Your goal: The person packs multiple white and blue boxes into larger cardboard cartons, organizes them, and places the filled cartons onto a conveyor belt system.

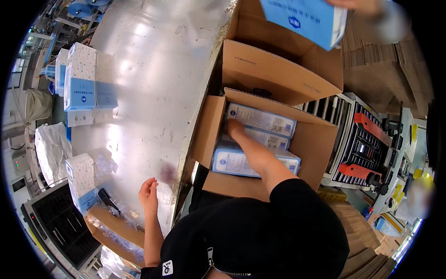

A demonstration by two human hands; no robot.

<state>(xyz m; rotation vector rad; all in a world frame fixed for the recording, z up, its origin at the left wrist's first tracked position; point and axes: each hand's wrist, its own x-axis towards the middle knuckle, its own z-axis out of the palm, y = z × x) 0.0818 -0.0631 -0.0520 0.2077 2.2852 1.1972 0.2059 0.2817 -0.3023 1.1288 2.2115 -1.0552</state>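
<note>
An open cardboard carton [320, 153] stands right of the table, holding a row of white-and-blue boxes. My right hand [233, 127] reaches down into it, at the left ends of the far box [260, 118] and the middle box [272, 139]; its fingertips are hidden. The near box [251, 160] lies under my forearm. My left hand [148, 191] hovers over the table's near part with loosely bent fingers and nothing in it. Beyond, another person's hand [355, 4] holds a blue box [302, 21] above a second open carton [278, 69].
On the metal table [144, 93], white-and-blue boxes [81, 83] stand at the far left and another box [80, 176] nearer. Beside it sits a cardboard tray [111, 228] of clear plastic pieces. A roller conveyor [357, 149] and stacked flat cardboard [371, 69] are at the right.
</note>
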